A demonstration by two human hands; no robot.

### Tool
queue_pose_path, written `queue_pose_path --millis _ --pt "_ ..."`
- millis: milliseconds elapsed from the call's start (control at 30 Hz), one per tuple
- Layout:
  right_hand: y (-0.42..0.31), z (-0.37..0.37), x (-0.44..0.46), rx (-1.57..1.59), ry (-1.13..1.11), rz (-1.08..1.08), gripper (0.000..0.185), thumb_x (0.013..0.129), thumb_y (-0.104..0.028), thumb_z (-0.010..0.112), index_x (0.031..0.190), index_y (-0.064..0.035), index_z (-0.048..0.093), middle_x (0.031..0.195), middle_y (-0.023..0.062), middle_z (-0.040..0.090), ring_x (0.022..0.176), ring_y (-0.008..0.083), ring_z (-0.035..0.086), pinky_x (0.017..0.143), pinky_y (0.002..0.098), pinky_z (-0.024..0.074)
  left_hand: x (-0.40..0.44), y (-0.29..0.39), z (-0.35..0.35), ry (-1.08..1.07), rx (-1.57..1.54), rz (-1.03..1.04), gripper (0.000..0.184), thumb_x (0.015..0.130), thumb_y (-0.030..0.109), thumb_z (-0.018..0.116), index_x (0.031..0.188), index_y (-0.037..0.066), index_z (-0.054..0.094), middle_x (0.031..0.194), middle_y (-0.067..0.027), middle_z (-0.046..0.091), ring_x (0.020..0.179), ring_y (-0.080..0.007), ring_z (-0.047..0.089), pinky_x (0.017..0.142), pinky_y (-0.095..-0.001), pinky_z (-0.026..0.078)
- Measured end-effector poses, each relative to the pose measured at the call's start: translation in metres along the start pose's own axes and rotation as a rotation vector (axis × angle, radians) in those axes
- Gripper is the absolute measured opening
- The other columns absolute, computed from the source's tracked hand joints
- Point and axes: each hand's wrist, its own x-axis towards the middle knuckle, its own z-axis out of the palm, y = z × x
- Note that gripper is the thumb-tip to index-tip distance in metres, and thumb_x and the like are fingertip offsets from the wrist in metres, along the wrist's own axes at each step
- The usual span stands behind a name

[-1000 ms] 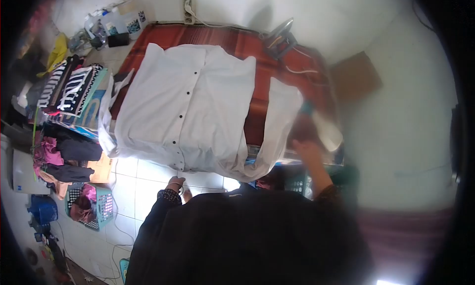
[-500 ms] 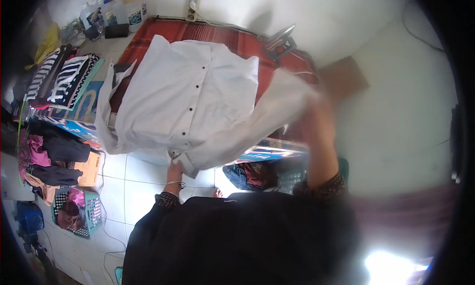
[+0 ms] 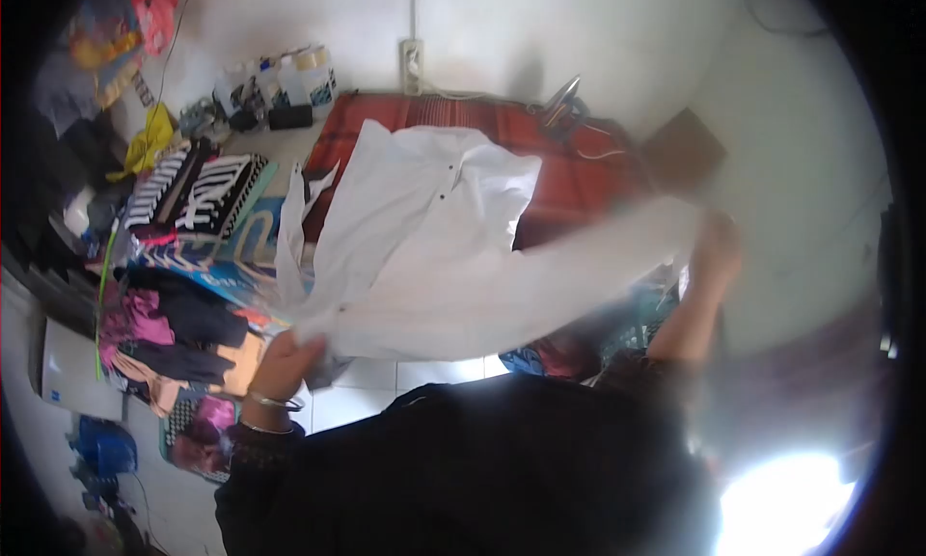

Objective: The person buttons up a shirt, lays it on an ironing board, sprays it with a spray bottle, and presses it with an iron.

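Note:
A white buttoned shirt (image 3: 415,238) lies partly on a red plaid cloth (image 3: 579,185), its near side lifted. My left hand (image 3: 289,361), with bracelets at the wrist, is closed on the shirt's lower front edge. On the right, my right hand (image 3: 714,252) grips the end of a raised sleeve, which is stretched out and blurred by motion. The shirt's other sleeve hangs at the left edge of the cloth. An iron (image 3: 562,108) stands at the back right of the cloth.
Folded striped clothes (image 3: 198,194) are stacked at the left. Bottles (image 3: 280,83) stand behind them, near a wall socket (image 3: 413,66). Dark and pink garments (image 3: 174,325) hang at the left, above a basket (image 3: 178,426). A brown board (image 3: 687,149) leans at the right.
My left hand has taken hold of the shirt's lower edge and moved left. My right hand has taken the sleeve and pulled it out to the right. The shirt's near side has lifted.

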Motion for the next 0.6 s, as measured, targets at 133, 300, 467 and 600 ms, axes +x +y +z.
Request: queue_pose_path --millis 133,300,467,600 --pt "0.009 -0.015 0.000 -0.274 0.083 -0.267 0.021 0.083 -0.022 0.058 0.085 -0.0027 0.066 0.083 0.0128 0.063 0.078 0.0313 0.060 0.070 0.0399 0.0471 -0.006 0.061 -0.039 0.264 -0.146 0.265 0.027 0.090 0.017 0.054 0.108 -0.002 0.058 0.095 -0.0055 0.062 0.082 -0.0108 0.058 0.072 -0.0248 0.046" --pt "-0.005 -0.012 -0.001 0.512 -0.447 -0.007 0.018 0.082 -0.022 0.064 0.080 -0.0042 0.059 0.081 0.0046 0.059 0.082 0.0192 0.058 0.072 0.0339 0.0449 0.031 0.162 -0.076 0.490 -0.144 0.462 0.028 0.092 0.022 0.052 0.105 -0.001 0.060 0.099 -0.0068 0.063 0.085 -0.0121 0.058 0.077 -0.0243 0.044" --pt "-0.028 -0.011 0.003 0.477 -1.074 -0.249 0.024 0.074 -0.023 0.072 0.081 -0.0060 0.058 0.079 0.0070 0.060 0.077 0.0229 0.060 0.069 0.0354 0.0456 0.092 0.213 -0.151 0.328 0.206 0.478 0.020 0.092 0.018 0.054 0.097 0.001 0.064 0.088 0.0002 0.066 0.081 -0.0054 0.057 0.076 -0.0226 0.043" --pt "0.032 0.045 0.011 -0.041 -1.098 -0.324 0.018 0.073 -0.015 0.064 0.090 -0.0102 0.062 0.089 0.0146 0.063 0.084 0.0337 0.061 0.075 0.0402 0.0479 0.151 0.210 -0.120 0.302 0.646 0.291 0.022 0.087 0.021 0.058 0.095 0.001 0.064 0.086 -0.0035 0.065 0.081 -0.0103 0.058 0.076 -0.0252 0.044"
